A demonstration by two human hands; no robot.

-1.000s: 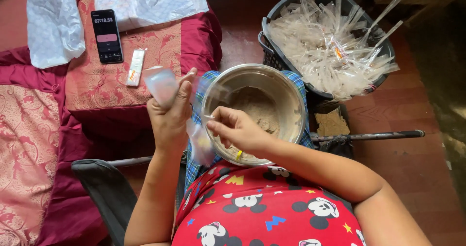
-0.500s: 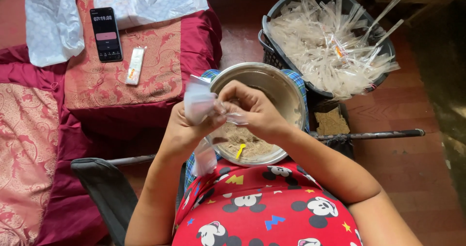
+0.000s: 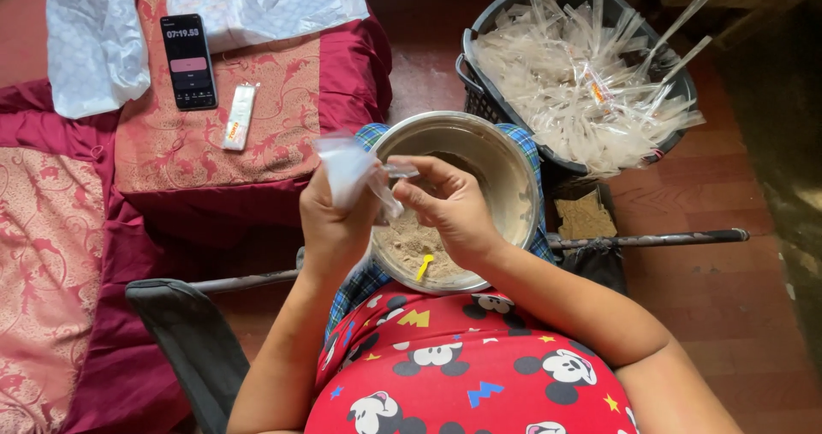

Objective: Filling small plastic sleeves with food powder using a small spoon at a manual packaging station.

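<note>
- The small clear plastic bags (image 3: 347, 167) are blurred; how many the left hand (image 3: 334, 216) holds cannot be told, and the bunch juts up toward 12 o'clock from its closed fingers
- The right hand (image 3: 449, 207) pinches 1 thin clear bag (image 3: 396, 177) between thumb and fingertips, just beside the bunch, at 3 o'clock from it; whether that bag is open or flat is too hard to make out
- Both hands hover over the metal bowl (image 3: 505, 164), hiding much of its near-left rim and part of the beige powder (image 3: 409, 241) inside
- A small yellow scoop (image 3: 423, 266) lies on the powder at 6 o'clock in the bowl, partly sunk, so its shape is unclear
- The bowl rests on a blue checked cloth (image 3: 364, 280) on the person's lap, mostly covered
- At 1 o'clock from the bowl, a dark basket (image 3: 479, 100) heaped with long clear filled sachets (image 3: 574, 83); its far rim is cut off by the frame
- At 10 o'clock, a phone (image 3: 189, 62) and a small white packet (image 3: 239, 117) lie on a maroon patterned cloth (image 3: 171, 151), with white plastic sheets (image 3: 94, 40) cut off at the top edge
- The floor (image 3: 728, 288) is reddish-brown and worn; a dark rod (image 3: 651, 239) lies across it at 3 o'clock, and a black chair arm (image 3: 193, 340) shows at 8 o'clock
</note>
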